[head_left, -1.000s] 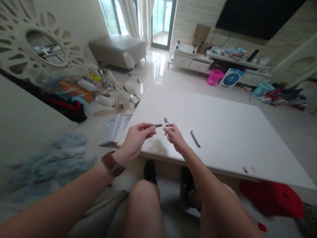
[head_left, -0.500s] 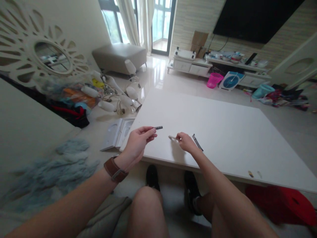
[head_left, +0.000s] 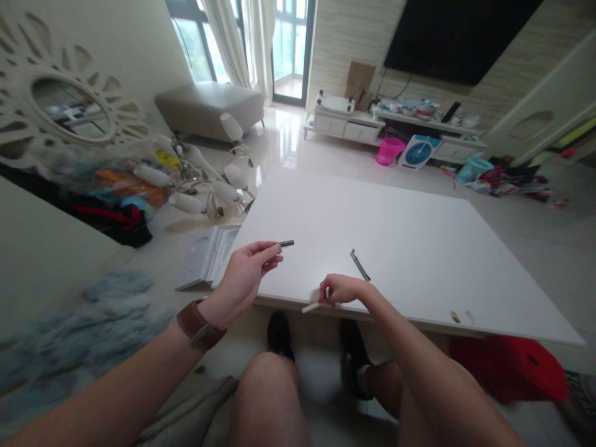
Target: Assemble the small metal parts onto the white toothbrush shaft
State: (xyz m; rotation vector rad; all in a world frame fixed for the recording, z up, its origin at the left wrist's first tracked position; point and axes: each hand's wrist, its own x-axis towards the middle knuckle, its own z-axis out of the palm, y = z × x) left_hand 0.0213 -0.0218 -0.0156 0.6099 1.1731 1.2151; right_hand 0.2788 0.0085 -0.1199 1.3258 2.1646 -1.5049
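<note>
My left hand (head_left: 251,267) is over the left front of the white table, its thumb and fingers pinching a short dark strip (head_left: 287,243) that points right. Near the front edge, my right hand (head_left: 339,290) is closed on a slim pale stick (head_left: 310,307), whose free end points left and down past the edge. A narrow dark strip with a bent tip (head_left: 360,265) lies on the tabletop (head_left: 410,242) just beyond my right hand. Too little detail shows to name the kind of either strip.
Two small flat pieces, one dark and yellowish (head_left: 455,317), one pale (head_left: 470,317), lie near the front right edge. An opened white box (head_left: 198,257) is left of the table, with a chandelier (head_left: 218,192) beyond. Something red (head_left: 512,369) sits at the lower right.
My right hand has drawn toward me with the pale stick, from above the tabletop to the front edge. My left hand keeps its pinch. The whole view has shifted slightly.
</note>
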